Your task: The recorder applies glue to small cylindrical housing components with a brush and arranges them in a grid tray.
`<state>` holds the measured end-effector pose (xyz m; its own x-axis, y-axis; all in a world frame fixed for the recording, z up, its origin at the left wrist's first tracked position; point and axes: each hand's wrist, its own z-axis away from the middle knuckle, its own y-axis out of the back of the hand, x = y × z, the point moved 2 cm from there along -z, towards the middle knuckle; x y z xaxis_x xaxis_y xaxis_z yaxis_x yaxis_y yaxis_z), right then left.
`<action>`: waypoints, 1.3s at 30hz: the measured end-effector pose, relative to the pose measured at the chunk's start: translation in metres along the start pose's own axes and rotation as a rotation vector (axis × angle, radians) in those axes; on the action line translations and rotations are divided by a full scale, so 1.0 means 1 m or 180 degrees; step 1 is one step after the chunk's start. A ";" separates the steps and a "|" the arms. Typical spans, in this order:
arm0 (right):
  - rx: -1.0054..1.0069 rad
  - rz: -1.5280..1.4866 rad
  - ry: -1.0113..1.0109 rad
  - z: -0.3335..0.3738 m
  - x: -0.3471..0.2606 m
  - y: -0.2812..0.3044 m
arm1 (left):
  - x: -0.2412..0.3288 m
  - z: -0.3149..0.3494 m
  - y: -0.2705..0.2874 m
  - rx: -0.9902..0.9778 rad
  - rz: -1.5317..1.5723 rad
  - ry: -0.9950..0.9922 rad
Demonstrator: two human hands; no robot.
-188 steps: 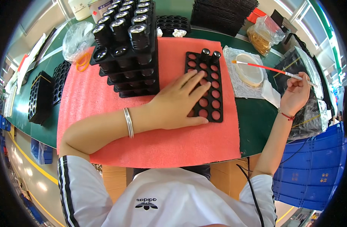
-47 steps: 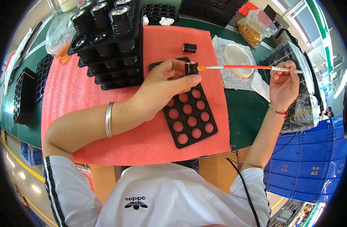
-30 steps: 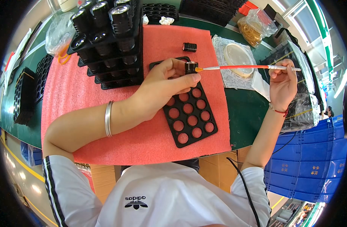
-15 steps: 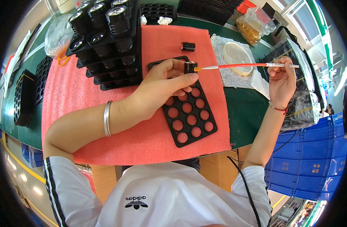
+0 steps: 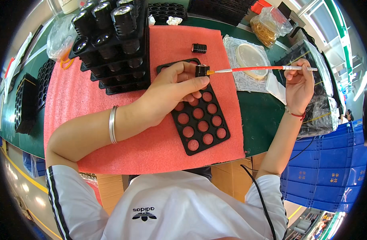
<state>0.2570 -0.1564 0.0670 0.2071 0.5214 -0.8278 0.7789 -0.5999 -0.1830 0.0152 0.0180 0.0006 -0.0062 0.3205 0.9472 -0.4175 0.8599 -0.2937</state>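
Left hand: thumb and fingers pinched round a short black cylinder, roughly upright, shiny end up, above the far part of the holed tray. Right hand: fingers closed on the tail of a red brush, well off to the right. Brush's long axis runs nearly level, left to right, bristles at the cylinder's right side; actual contact uncertain. Second cylinder on its side beyond, nearer left hand.

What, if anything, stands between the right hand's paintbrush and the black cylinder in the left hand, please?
Nothing visible: the paintbrush in the right hand has its bristles apparently against the black cylinder in the left hand.
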 end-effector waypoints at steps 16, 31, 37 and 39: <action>0.0015 0.0036 0.0020 0.000 -0.001 0.002 | 0.000 0.000 0.000 -0.0074 -0.0038 -0.0006; 0.0039 0.0076 0.0033 -0.001 0.001 0.006 | 0.000 -0.001 0.000 -0.0091 -0.0102 0.0000; 0.0194 0.0166 0.0047 -0.001 0.002 0.008 | 0.001 0.001 -0.001 -0.0117 -0.0273 0.0006; 0.0241 0.0216 0.0053 -0.001 0.003 0.009 | 0.001 0.001 -0.002 -0.0120 -0.0301 0.0003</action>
<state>0.2652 -0.1595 0.0634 0.2682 0.4875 -0.8309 0.7159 -0.6780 -0.1667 0.0151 0.0168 0.0025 0.0324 0.2376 0.9708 -0.3817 0.9007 -0.2076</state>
